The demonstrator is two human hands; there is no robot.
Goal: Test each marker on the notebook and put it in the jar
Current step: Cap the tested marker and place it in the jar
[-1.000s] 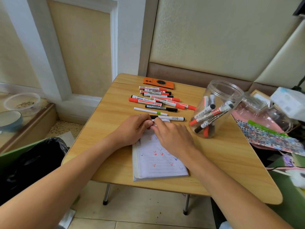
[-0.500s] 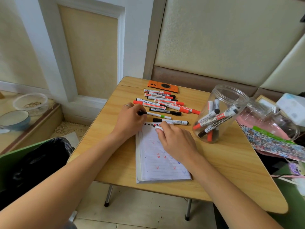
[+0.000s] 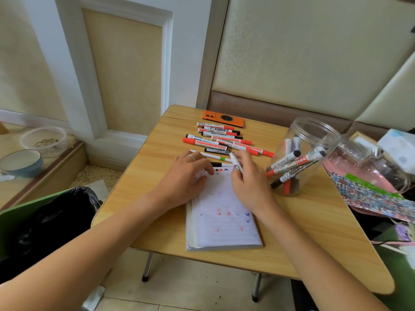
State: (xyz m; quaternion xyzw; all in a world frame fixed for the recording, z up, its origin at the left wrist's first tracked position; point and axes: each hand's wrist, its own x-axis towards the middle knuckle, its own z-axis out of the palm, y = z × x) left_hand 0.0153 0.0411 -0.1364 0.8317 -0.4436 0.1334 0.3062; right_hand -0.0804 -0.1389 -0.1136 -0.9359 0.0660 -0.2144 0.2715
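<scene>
So there's a small wooden folding table (image 3: 314, 232) pushed up against a padded wall, and pretty much everything sits on it. Biggest thing on top is the clear plastic jar (image 3: 314, 140) over on the right side, tipped so its open mouth faces up and back, with a handful of red and black markers already inside. In front of the person lies the open lined notebook (image 3: 224, 230), with little red, blue and black test scribbles on the page. Further back there's a row of markers (image 3: 215, 140) lying side by side, mostly red-capped with a few black ones, and behind those an orange phone (image 3: 223, 118) face down. The left hand (image 3: 184, 176), ring on one finger, rests on the top left corner of the notebook with fingers loosely bent, holding nothing as far as I can see. Just past its fingertips a thin white pen with a green band (image 3: 213, 156) lies on the table. The right hand (image 3: 249, 178) is over the top right of the page, fingers curled around a white marker (image 3: 235, 163) that points up and away.
</scene>
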